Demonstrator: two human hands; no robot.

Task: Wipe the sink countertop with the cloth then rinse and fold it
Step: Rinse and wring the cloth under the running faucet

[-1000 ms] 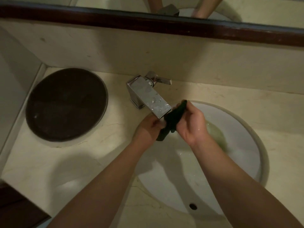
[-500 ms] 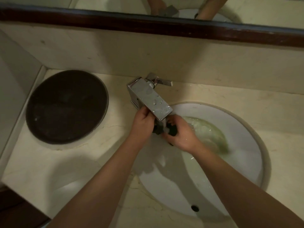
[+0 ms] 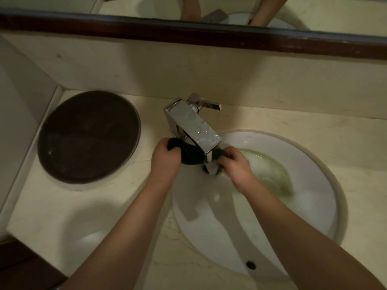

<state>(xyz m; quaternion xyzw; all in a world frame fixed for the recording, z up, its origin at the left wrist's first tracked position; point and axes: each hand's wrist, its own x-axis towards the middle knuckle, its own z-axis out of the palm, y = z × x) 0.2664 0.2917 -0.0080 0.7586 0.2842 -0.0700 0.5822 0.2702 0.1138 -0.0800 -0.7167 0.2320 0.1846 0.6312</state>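
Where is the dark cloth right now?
In the head view the cloth is mid-frame, stretched under the tap spout at the sink's back left edge, gripped between the left hand and right hand.

One view only, head-worn wide-angle cam, aimed forward and steeply down. Both forearms are seen entering from the bottom edge, meeting near frame centre: left hand (image 3: 165, 158) and right hand (image 3: 237, 164), close to the lens. The sink basin (image 3: 310, 206) is seen just below and right of the hands, the faucet (image 3: 193, 128) directly beyond them. The countertop (image 3: 52, 210) is shown left of the hands, w/ a dark round tray (image 3: 89, 136) farther left. The mirror (image 3: 314, 11) edge is caught at the top, beyond the hands. Straight lines are bowed by the lens.
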